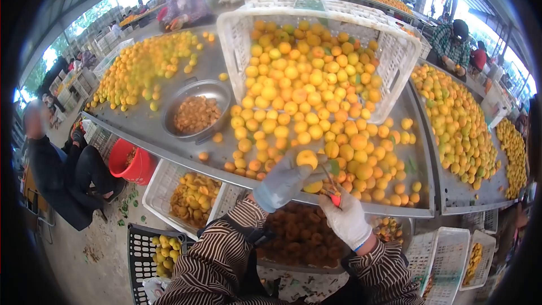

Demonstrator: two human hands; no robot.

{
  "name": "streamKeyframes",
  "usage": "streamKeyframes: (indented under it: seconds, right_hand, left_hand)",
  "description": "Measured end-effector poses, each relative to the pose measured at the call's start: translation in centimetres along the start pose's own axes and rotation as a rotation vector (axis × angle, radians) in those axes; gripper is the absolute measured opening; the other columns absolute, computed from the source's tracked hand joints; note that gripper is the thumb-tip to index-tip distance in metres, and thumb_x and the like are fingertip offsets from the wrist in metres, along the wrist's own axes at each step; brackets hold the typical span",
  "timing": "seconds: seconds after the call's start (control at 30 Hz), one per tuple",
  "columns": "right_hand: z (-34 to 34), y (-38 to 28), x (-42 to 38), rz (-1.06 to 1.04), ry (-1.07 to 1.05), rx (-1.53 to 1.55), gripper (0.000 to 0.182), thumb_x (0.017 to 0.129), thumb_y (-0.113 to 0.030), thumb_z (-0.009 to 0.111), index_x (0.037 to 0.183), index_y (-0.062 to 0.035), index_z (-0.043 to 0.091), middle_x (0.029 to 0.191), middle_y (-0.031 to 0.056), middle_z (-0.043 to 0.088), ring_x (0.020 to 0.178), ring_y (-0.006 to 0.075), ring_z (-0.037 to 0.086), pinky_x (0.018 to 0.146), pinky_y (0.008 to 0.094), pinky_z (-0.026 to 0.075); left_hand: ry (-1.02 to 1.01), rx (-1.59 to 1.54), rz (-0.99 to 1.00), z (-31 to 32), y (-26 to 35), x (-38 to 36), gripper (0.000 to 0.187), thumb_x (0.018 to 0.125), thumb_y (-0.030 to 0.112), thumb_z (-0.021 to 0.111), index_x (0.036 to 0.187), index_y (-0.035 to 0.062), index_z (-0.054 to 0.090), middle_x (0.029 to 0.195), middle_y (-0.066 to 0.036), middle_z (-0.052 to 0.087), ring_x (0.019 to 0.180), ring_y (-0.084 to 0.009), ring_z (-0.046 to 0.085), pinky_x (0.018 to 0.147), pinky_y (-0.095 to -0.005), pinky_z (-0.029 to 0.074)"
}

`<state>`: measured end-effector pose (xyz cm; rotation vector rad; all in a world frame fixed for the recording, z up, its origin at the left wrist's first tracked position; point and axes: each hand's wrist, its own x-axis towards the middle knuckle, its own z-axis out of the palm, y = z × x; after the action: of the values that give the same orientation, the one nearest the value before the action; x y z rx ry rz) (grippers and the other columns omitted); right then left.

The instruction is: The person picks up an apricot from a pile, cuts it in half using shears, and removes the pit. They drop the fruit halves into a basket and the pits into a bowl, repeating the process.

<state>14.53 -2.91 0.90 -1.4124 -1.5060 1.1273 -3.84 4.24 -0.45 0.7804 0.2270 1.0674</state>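
Wide metal surface (pixel 132 120) lies ahead, heaped with orange-yellow fruit, with a looser pile at its left and a few green leaves among the fruit near the hands. Striped sleeves (pixel 203 260) partly hide the crates and basin below the near edge. A second metal surface (pixel 451 195), also piled with fruit, stands just to the right. A seated person in dark clothes (pixel 62 172) is at the far left; other people are at work beyond the surfaces.

At the near edge, the left hand in a pale grey glove (pixel 282 182) has its fingers clamped on a round orange-yellow fruit (pixel 306 159). The right hand in a white knitted glove (pixel 347 221) has its fingers closed around a slim red-handled tool (pixel 336 199), close to the left fingers.

A white perforated plastic crate (pixel 393 73) lies tipped, its fruit spilling towards the hands. Left of it, a round silver metal bowl (pixel 218 96) holds brownish-orange pieces. Below the edge, a white plastic crate (pixel 159 193) holds split-looking yellow fruit, a black slatted crate (pixel 137 262) holds yellow-green fruit, and a wide basin (pixel 322 269) holds dark brown-orange pieces. A red plastic bucket (pixel 148 168) stands beside the seated person, its contents mostly hidden.
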Motion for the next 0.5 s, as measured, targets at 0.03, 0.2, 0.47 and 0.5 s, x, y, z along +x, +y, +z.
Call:
streamKeyframes:
  seconds: [0.03,0.2,0.47,0.5]
  right_hand:
    - [0.0,0.0,-0.1,0.006,-0.025,-0.083,0.025,0.091,-0.023,0.063,0.100,0.0000,0.059,0.075,0.0197,0.065,0.072,0.0356,0.065,0.063,0.0386,0.050]
    - [0.6,-0.5,-0.2,-0.031,-0.019,-0.250,0.028,0.092,-0.027,0.061,0.100,-0.0006,0.058,0.078,0.0264,0.063,0.082,0.0447,0.063,0.067,0.0449,0.050]
    - [1.6,-1.0,-0.1,0.031,0.046,-0.385,0.025,0.093,-0.024,0.058,0.098,0.0002,0.056,0.078,0.0267,0.063,0.082,0.0455,0.063,0.070,0.0495,0.050]
    - [1.8,-0.7,-0.1,0.035,0.046,-0.386,0.025,0.093,-0.024,0.058,0.098,0.0002,0.056,0.078,0.0267,0.063,0.082,0.0455,0.063,0.070,0.0495,0.050]
  left_hand:
    - [-0.001,0.001,0.002,-0.2,0.1,0.0,0.048,0.093,0.019,0.065,0.133,0.0033,0.044,0.129,-0.016,0.056,0.119,-0.0300,0.058,0.103,-0.0450,0.047]
    - [0.031,0.098,0.000,-0.7,0.3,-0.2,0.051,0.090,0.015,0.069,0.132,0.0021,0.043,0.128,-0.017,0.057,0.118,-0.0321,0.059,0.104,-0.0475,0.047]
    - [0.128,0.395,0.068,1.2,0.1,-0.4,0.053,0.093,0.026,0.064,0.134,-0.0006,0.043,0.124,-0.018,0.059,0.118,-0.0317,0.059,0.104,-0.0421,0.047]
    - [0.109,0.328,0.098,1.3,-0.3,-0.4,0.055,0.096,0.033,0.060,0.134,-0.0018,0.042,0.124,-0.018,0.059,0.118,-0.0323,0.058,0.104,-0.0417,0.046]
